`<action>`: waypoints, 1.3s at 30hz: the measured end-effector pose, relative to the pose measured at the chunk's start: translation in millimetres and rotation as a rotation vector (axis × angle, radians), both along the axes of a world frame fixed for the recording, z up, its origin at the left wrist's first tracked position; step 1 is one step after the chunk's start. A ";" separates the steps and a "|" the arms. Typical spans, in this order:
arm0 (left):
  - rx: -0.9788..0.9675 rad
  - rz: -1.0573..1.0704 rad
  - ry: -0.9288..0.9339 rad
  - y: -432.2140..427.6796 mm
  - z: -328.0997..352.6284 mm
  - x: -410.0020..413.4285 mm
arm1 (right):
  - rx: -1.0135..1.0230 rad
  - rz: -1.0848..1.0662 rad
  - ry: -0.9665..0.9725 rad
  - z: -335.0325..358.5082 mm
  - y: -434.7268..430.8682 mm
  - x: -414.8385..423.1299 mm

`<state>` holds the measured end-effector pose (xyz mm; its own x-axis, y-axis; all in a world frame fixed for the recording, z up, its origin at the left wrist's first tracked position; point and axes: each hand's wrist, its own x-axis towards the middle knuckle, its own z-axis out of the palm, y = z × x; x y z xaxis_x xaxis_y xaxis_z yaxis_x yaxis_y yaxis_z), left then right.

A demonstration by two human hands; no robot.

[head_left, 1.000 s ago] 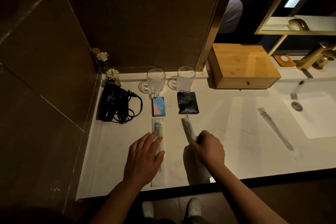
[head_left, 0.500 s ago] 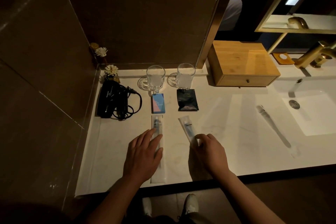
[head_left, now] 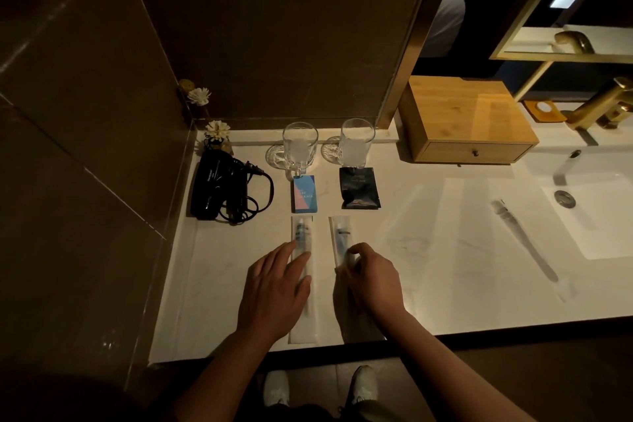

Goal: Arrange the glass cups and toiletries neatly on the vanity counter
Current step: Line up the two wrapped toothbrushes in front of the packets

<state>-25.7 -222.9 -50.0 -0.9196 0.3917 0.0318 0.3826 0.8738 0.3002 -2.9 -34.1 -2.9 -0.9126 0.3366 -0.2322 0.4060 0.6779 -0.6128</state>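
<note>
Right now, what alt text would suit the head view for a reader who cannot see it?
A person's left hand rests flat on the left toothbrush packet while the right hand pinches the right toothbrush packet on a white vanity counter. Behind them sit a blue box, a black sachet and two glass cups.

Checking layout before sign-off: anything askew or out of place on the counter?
Yes. A clear-wrapped long item lies diagonally by the sink, apart from the two neat columns. The toothbrush packet under the right hand also tilts slightly.
</note>
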 end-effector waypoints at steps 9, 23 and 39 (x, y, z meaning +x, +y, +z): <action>-0.015 0.002 0.013 0.7 1.4 -0.7 | -0.023 -0.040 -0.005 0.3 -2.7 -3.3; -0.012 -0.003 0.016 0.4 1.7 -0.9 | -0.036 -0.057 0.017 -5.2 -0.7 -0.9; 0.015 0.027 0.003 0.4 6.0 -1.8 | -0.065 -0.161 0.097 3.1 25.2 11.1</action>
